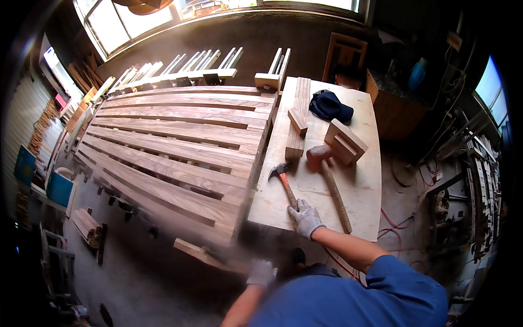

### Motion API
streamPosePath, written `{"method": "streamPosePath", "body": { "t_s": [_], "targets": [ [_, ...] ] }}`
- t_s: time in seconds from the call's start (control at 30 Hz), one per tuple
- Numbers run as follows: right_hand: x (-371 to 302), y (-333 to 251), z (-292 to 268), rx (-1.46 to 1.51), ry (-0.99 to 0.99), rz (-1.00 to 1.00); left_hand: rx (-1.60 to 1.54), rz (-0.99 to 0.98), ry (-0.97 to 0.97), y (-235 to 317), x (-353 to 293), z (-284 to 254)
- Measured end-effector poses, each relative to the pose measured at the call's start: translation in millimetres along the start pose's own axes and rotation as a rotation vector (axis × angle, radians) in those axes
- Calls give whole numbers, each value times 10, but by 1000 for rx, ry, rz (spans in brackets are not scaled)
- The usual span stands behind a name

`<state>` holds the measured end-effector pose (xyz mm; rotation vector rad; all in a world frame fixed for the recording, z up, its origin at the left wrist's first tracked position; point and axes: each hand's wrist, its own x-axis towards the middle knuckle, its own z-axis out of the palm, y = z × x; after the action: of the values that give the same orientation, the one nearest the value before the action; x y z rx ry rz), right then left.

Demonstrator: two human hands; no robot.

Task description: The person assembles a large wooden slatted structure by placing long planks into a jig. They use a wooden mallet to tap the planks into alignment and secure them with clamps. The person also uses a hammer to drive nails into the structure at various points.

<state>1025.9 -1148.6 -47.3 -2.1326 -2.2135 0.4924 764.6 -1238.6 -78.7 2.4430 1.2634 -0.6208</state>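
My right hand [306, 219], in a pale grey work glove, is closed round the handle end of a claw hammer [284, 181]. The hammer lies along the pale plywood top [359, 201], its dark head pointing away from me. Beside it rests a mallet [333, 188] with a brown head and a long wooden handle. Lower down, my gloved left hand [262, 272] is near the right end of a short wooden piece [199, 252]. Blur hides its fingers and whether it touches the wood. Left of the plywood spreads a large slatted wooden panel [180, 152].
On the plywood lie a long timber [300, 103], a small wood block [297, 121], a joined wooden block [346, 143] and a dark cap [330, 106]. Clamps [212, 76] line the panel's far edge. A red hose [393, 220] runs across the floor at right.
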Motion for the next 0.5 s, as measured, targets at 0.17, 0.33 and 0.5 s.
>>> {"method": "streamPosePath", "body": {
  "t_s": [0.17, 0.33, 0.5],
  "targets": [
    [41, 7, 51, -14, 26, -41, -151, -155, 315, -42, -361, -214],
    [14, 5, -64, -12, 75, -66, -202, -235, 733, -165, -634, 49],
    [649, 11, -641, -20, 349, -156, -235, -243, 959, -155, -578, -8]
  ]
}}
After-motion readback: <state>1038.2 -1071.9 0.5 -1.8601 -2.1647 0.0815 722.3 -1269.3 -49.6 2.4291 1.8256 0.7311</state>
